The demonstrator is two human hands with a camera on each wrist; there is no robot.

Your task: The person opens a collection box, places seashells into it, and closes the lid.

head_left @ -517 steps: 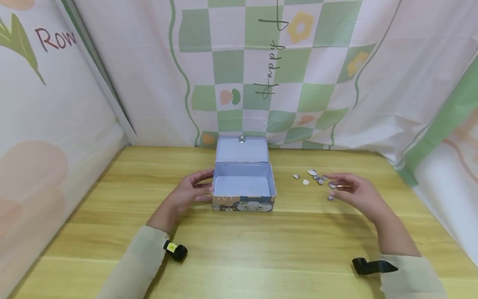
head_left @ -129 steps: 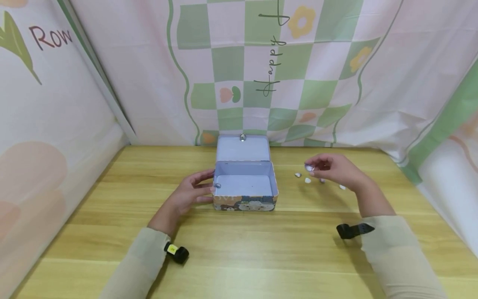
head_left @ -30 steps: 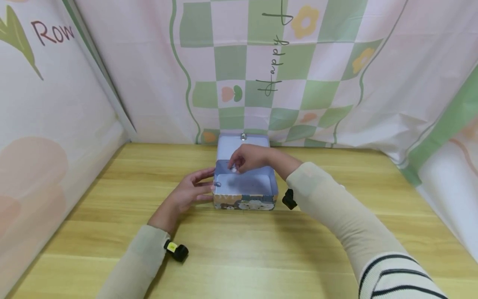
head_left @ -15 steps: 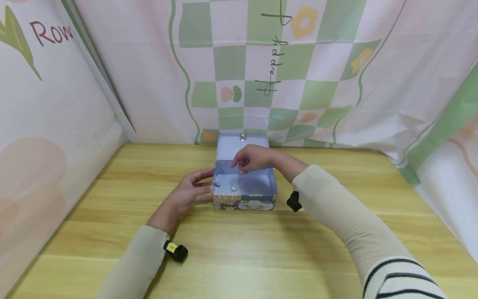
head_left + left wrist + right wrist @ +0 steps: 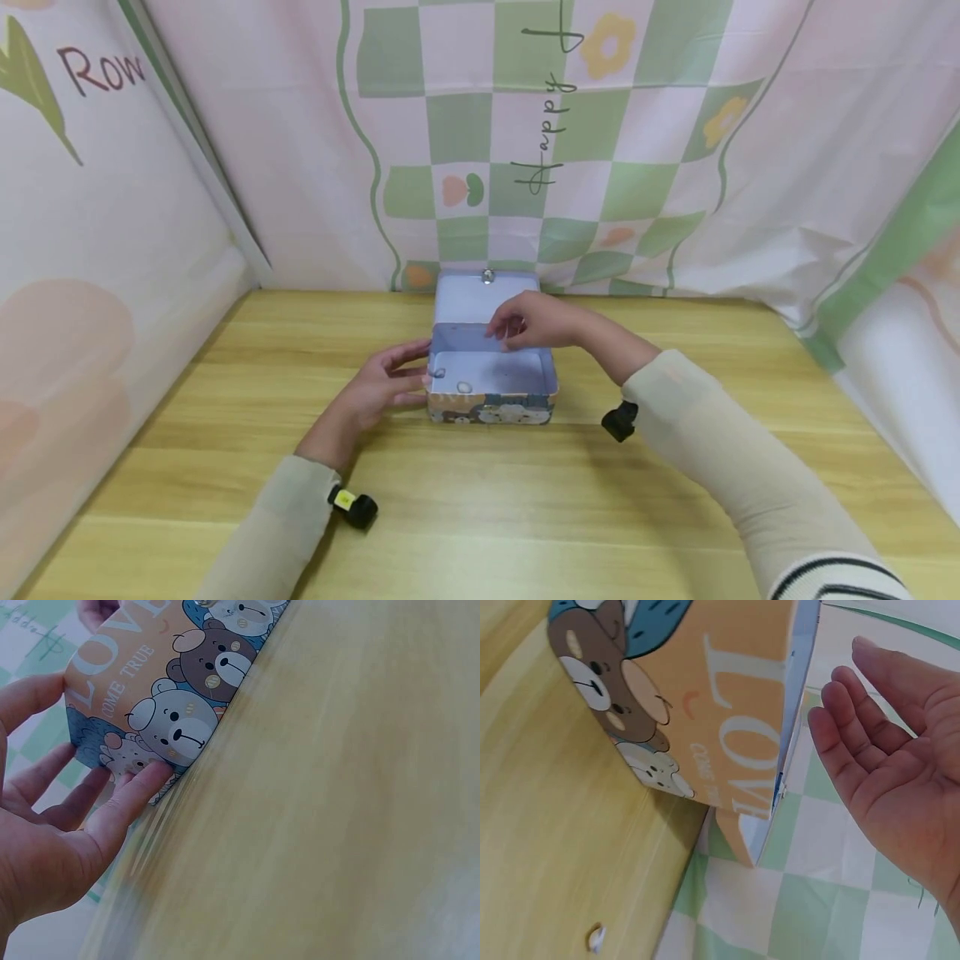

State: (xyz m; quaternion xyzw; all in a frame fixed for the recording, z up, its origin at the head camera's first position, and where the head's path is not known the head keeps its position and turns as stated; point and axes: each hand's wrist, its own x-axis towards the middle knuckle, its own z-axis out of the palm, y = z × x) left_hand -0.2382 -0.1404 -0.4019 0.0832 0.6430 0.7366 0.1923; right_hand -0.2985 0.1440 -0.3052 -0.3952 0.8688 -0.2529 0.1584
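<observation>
A small tin box (image 5: 491,408) with bear pictures stands on the table, its lid (image 5: 480,298) tipped back. In the left wrist view its printed side (image 5: 180,690) reads "LOVE COME TRUE". My left hand (image 5: 382,379) touches the box's left side with spread fingers, one fingertip low near its bottom edge. Inside, a pale shell (image 5: 464,387) lies by the front wall and another small shell (image 5: 438,373) sits at the left. Above the box hovers my right hand (image 5: 542,321), fingers loosely bent with nothing between them; the right wrist view shows its bare palm (image 5: 900,765).
One more small shell (image 5: 595,939) lies on the wooden table (image 5: 465,517) in the right wrist view. The right sleeve (image 5: 720,442) crosses the table's right side. A checked curtain (image 5: 517,142) hangs behind the box.
My right hand carried a shell from the right over the box and let it fall inside, then drew back rightward. Earlier, several shells lay on the right. My left hand stays put.
</observation>
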